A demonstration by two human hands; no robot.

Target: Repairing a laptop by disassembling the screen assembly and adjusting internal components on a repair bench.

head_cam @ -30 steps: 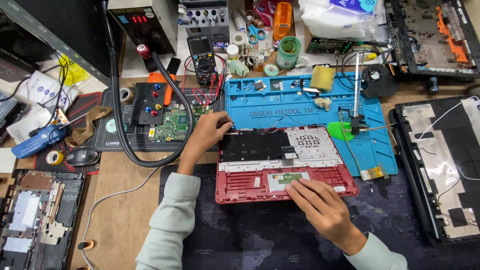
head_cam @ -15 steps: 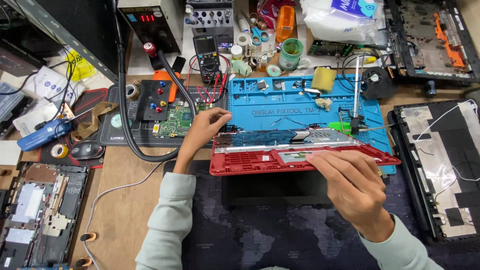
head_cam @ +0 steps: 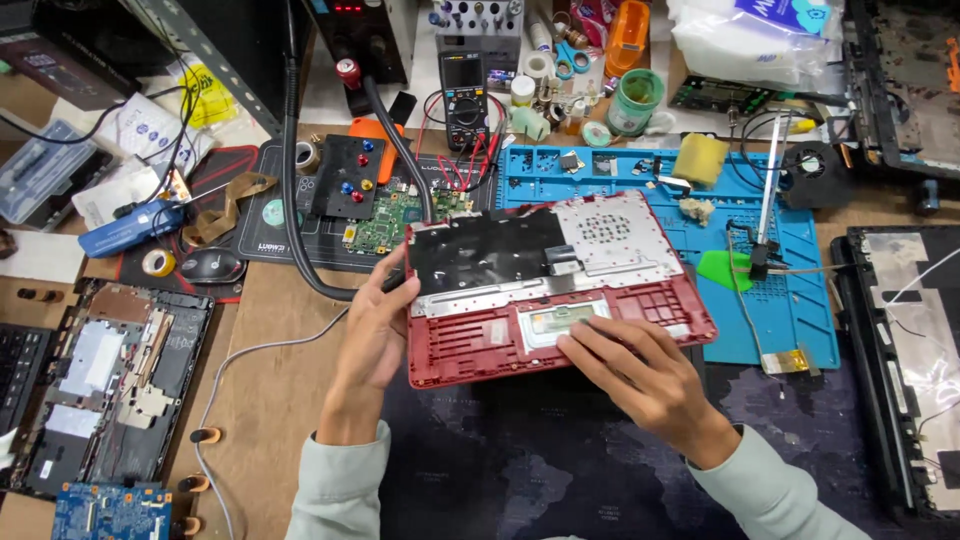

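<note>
Two hands are carrying the load in the head view, the only view on offer. The left hand [head_cam: 372, 325] is gripping the left edge of a red laptop palmrest shell [head_cam: 560, 290], fingers curled around its side, while the right hand [head_cam: 635, 375] is lying spread on the front edge beside the touchpad plate [head_cam: 555, 322], fingers pressing down rather than closing around anything. The shell is sitting inside-up and tilted, half over the dark world-map mat [head_cam: 520, 460] and half over the blue repair mat [head_cam: 640, 180], with its black insulating sheet [head_cam: 485, 250] and perforated metal keyboard backing [head_cam: 610, 235] showing.

As I judge it, the hold is looking thin: with only one hand truly clasping, the shell could be slipping or twisting, and thin plastic flexed from one corner could be cracking near the screw posts. The far edge is hovering close to the green circuit board [head_cam: 385, 225] and the red multimeter leads [head_cam: 470, 165], so a careless swing could be snagging wires or knocking small parts off the blue mat. The thick black hose [head_cam: 300, 230] is curving just beside the left hand and could be catching the shell's corner. Any ribbon cable under the shell is hidden, so I cannot tell whether one is being strained.
</note>
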